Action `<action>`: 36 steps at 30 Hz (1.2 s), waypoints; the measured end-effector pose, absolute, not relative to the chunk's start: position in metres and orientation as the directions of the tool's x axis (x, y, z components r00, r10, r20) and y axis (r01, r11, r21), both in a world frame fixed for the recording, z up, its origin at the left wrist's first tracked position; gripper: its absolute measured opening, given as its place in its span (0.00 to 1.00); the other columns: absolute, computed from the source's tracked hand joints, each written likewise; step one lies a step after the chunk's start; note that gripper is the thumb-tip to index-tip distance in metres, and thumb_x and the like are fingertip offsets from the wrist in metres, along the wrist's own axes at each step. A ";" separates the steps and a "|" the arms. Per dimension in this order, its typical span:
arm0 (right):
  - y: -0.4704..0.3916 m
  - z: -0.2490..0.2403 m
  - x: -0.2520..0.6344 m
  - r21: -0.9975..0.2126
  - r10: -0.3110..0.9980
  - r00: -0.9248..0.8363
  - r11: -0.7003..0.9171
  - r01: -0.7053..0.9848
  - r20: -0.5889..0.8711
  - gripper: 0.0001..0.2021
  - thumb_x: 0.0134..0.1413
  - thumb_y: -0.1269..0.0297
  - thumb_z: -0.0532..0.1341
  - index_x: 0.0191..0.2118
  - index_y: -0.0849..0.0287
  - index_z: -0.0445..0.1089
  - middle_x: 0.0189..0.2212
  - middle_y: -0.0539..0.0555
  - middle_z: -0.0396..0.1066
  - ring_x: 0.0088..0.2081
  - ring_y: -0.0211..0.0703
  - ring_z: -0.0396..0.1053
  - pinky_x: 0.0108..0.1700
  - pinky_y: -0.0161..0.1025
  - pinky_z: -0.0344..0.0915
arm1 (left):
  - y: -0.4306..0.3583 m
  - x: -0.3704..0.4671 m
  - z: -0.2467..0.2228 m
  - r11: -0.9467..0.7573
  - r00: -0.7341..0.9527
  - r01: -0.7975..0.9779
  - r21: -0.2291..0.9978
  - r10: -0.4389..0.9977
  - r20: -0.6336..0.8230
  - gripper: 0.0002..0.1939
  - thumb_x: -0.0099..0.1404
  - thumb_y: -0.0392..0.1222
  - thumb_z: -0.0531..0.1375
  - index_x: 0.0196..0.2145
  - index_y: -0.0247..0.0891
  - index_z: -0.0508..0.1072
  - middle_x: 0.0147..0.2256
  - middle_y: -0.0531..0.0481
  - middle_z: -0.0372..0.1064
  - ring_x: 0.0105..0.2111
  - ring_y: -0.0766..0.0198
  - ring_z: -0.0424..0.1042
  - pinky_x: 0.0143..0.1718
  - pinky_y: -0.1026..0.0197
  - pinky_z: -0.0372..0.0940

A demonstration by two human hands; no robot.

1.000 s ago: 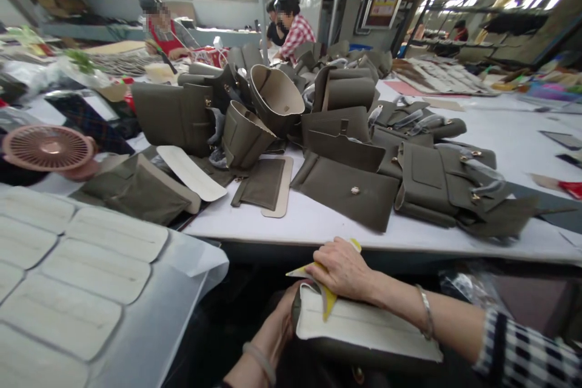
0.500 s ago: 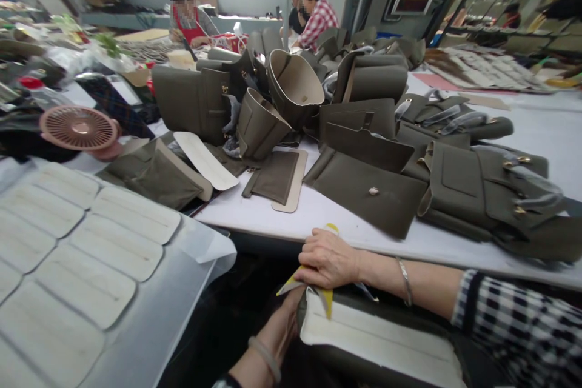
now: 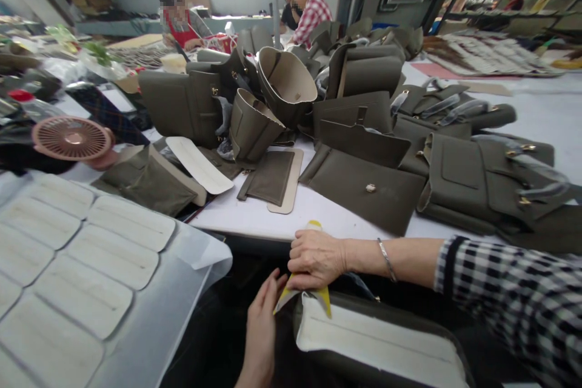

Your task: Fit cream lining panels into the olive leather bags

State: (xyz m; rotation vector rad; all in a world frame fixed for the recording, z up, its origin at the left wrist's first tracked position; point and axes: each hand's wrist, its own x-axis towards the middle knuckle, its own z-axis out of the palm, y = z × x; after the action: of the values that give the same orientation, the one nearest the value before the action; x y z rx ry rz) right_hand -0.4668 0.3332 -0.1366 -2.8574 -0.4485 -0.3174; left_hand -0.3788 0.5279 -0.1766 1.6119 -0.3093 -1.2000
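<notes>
My right hand is closed around a yellow-and-grey forked piece, whose exact kind I cannot tell. One end shows above the fist; two pointed ends splay out below it. The right point lies over the corner of a white panel on a dark olive bag in front of me. My left hand is open, fingers extended and held together, beside the left point. Whether its fingertips touch that point I cannot tell.
White rounded panels lie in rows on a translucent sheet at left. Olive bags and bag parts crowd the white table. A pink fan stands at left. Co-workers are at the back.
My left hand has come out from under the right hand and the bag's corner, moving left, and its fingers are now extended. The right hand keeps its grip; the whole view has shifted slightly.
</notes>
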 end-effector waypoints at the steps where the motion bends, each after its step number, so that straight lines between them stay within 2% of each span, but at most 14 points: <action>1: 0.333 -0.136 -0.467 -0.186 0.272 0.930 -0.928 0.321 0.247 0.24 0.68 0.48 0.51 0.24 0.55 0.67 0.23 0.49 0.74 0.26 0.40 0.66 0.35 0.44 0.56 | 0.537 -0.379 -0.171 -0.384 0.469 0.370 0.846 -0.709 -0.527 0.28 0.74 0.56 0.49 0.63 0.36 0.62 0.60 0.42 0.66 0.59 0.57 0.67 0.61 0.56 0.63; 3: 0.333 -0.135 -0.467 -0.173 0.277 0.931 -0.931 0.322 0.240 0.24 0.68 0.48 0.50 0.23 0.54 0.67 0.22 0.49 0.73 0.26 0.40 0.66 0.35 0.44 0.56 | 0.550 -0.379 -0.160 -0.393 0.458 0.274 0.878 -0.749 -0.478 0.36 0.66 0.62 0.58 0.64 0.36 0.63 0.59 0.44 0.67 0.59 0.54 0.67 0.60 0.58 0.64; 5: 0.334 -0.133 -0.467 -0.166 0.286 0.928 -0.930 0.329 0.239 0.24 0.68 0.49 0.50 0.24 0.54 0.67 0.22 0.49 0.73 0.26 0.40 0.66 0.35 0.44 0.56 | 0.556 -0.380 -0.154 -0.468 0.432 0.025 0.883 -0.792 -0.432 0.44 0.58 0.63 0.66 0.64 0.33 0.64 0.57 0.42 0.69 0.57 0.51 0.70 0.59 0.58 0.66; 7: 0.334 -0.132 -0.468 -0.160 0.291 0.924 -0.928 0.336 0.248 0.25 0.68 0.49 0.49 0.24 0.55 0.67 0.22 0.49 0.73 0.25 0.40 0.66 0.35 0.44 0.56 | 0.554 -0.381 -0.150 -0.506 0.423 -0.165 0.847 -0.812 -0.402 0.47 0.55 0.64 0.67 0.63 0.30 0.65 0.55 0.41 0.71 0.55 0.51 0.71 0.58 0.58 0.66; 13: 0.334 -0.134 -0.468 -0.147 0.317 0.914 -0.921 0.360 0.253 0.25 0.68 0.48 0.50 0.24 0.55 0.67 0.21 0.49 0.71 0.26 0.41 0.65 0.34 0.44 0.54 | 0.544 -0.385 -0.137 -0.453 0.359 -0.327 0.829 -0.871 -0.334 0.36 0.64 0.61 0.59 0.60 0.30 0.69 0.47 0.43 0.76 0.46 0.56 0.76 0.48 0.64 0.70; 19: 0.331 -0.137 -0.472 -0.142 0.317 0.910 -0.921 0.362 0.268 0.25 0.68 0.47 0.50 0.24 0.54 0.66 0.21 0.49 0.71 0.26 0.41 0.64 0.35 0.45 0.53 | 0.549 -0.391 -0.138 -0.381 0.378 -0.477 0.792 -0.902 -0.207 0.30 0.68 0.57 0.57 0.56 0.29 0.72 0.43 0.43 0.77 0.42 0.58 0.77 0.44 0.64 0.68; 21: 0.331 -0.138 -0.473 -0.137 0.326 0.905 -0.918 0.372 0.274 0.24 0.68 0.48 0.50 0.24 0.55 0.66 0.21 0.49 0.71 0.26 0.41 0.64 0.35 0.45 0.53 | 0.550 -0.392 -0.142 -0.305 0.367 -0.560 0.770 -0.925 -0.100 0.26 0.70 0.54 0.57 0.54 0.29 0.73 0.41 0.43 0.77 0.40 0.60 0.77 0.41 0.66 0.69; 25: 0.331 -0.140 -0.475 -0.131 0.348 0.892 -0.908 0.397 0.289 0.24 0.68 0.48 0.50 0.24 0.54 0.66 0.21 0.49 0.70 0.25 0.43 0.62 0.34 0.45 0.52 | 0.550 -0.394 -0.145 -0.080 0.302 -0.739 0.669 -0.927 0.223 0.18 0.73 0.45 0.55 0.51 0.29 0.72 0.36 0.46 0.77 0.35 0.65 0.78 0.35 0.69 0.68; 28: 0.331 -0.140 -0.476 -0.129 0.349 0.892 -0.909 0.396 0.287 0.24 0.68 0.48 0.50 0.25 0.54 0.66 0.21 0.49 0.70 0.25 0.43 0.61 0.34 0.45 0.51 | 0.548 -0.397 -0.143 -0.019 0.276 -0.800 0.600 -0.899 0.339 0.16 0.74 0.44 0.53 0.50 0.28 0.72 0.35 0.46 0.77 0.34 0.65 0.78 0.34 0.70 0.69; 33: 0.333 -0.141 -0.485 -0.141 0.321 0.901 -0.917 0.373 0.290 0.23 0.68 0.48 0.50 0.24 0.55 0.66 0.21 0.49 0.69 0.25 0.43 0.60 0.33 0.45 0.50 | 0.545 -0.402 -0.143 0.008 0.233 -0.849 0.529 -0.892 0.388 0.15 0.74 0.40 0.51 0.50 0.26 0.71 0.34 0.45 0.77 0.31 0.64 0.78 0.33 0.68 0.70; 36: 0.336 -0.142 -0.493 -0.151 0.289 0.915 -0.928 0.340 0.282 0.23 0.68 0.48 0.50 0.24 0.55 0.66 0.21 0.49 0.69 0.24 0.42 0.60 0.33 0.45 0.48 | 0.546 -0.404 -0.146 0.010 0.213 -0.858 0.513 -0.903 0.374 0.15 0.74 0.38 0.52 0.49 0.26 0.72 0.35 0.45 0.77 0.32 0.64 0.78 0.35 0.68 0.71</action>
State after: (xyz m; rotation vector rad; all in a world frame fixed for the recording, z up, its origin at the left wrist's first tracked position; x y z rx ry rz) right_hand -0.4930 0.3358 -0.1416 -2.8796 -0.4775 -0.3794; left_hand -0.4042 0.5460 -0.1459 1.8331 -1.6345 -0.0867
